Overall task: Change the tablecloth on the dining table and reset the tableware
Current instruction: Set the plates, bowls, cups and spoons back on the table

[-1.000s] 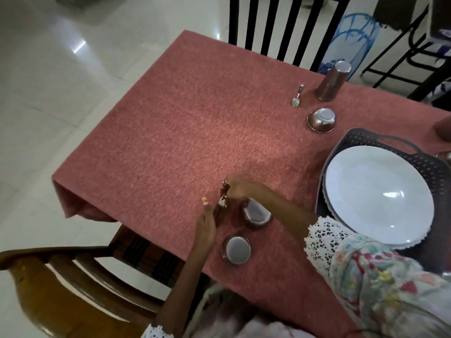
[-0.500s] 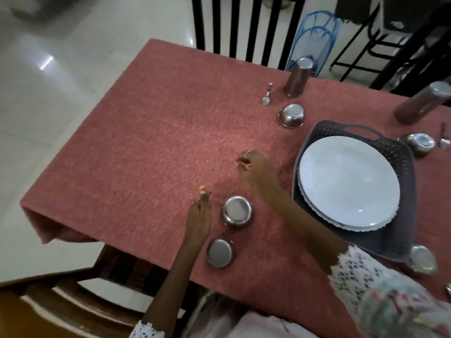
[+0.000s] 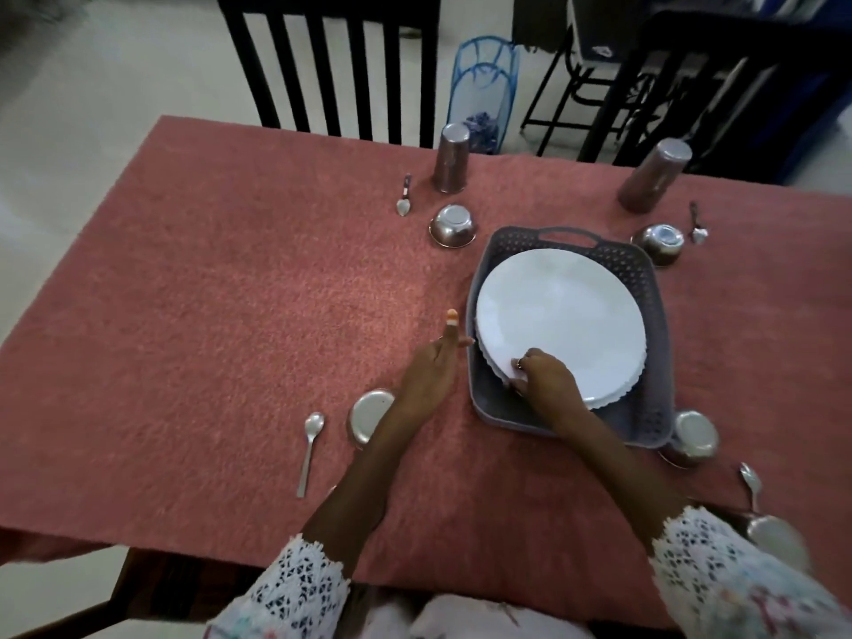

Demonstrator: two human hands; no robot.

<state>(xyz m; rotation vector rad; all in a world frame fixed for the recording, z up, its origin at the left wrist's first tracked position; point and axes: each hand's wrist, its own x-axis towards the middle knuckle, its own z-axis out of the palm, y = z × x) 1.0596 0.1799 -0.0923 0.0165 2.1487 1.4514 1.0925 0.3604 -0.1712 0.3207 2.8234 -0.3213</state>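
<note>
A pink tablecloth (image 3: 230, 292) covers the table. A grey perforated tray (image 3: 645, 279) holds a stack of white plates (image 3: 567, 311). My right hand (image 3: 544, 375) grips the near edge of the top plate, thumb on top. My left hand (image 3: 433, 366) hovers just left of the tray with fingers apart, one finger touching the tray's rim, holding nothing. Under my left forearm sits an upturned steel bowl (image 3: 369, 415), with a spoon (image 3: 310, 449) lying to its left.
Upturned steel tumblers (image 3: 452, 159) (image 3: 654, 179), bowls (image 3: 452, 226) (image 3: 660, 242) and spoons (image 3: 405, 200) (image 3: 697, 223) stand at the far settings. Another bowl (image 3: 694, 438) and spoon (image 3: 750, 484) lie near right. A black slatted chair (image 3: 332, 62) and a blue basket (image 3: 482, 92) stand behind the table.
My right hand has moved right from the near-left setting onto the plate stack and taken hold of the top plate's edge. My left hand followed to the tray's left side. The spoon lies released.
</note>
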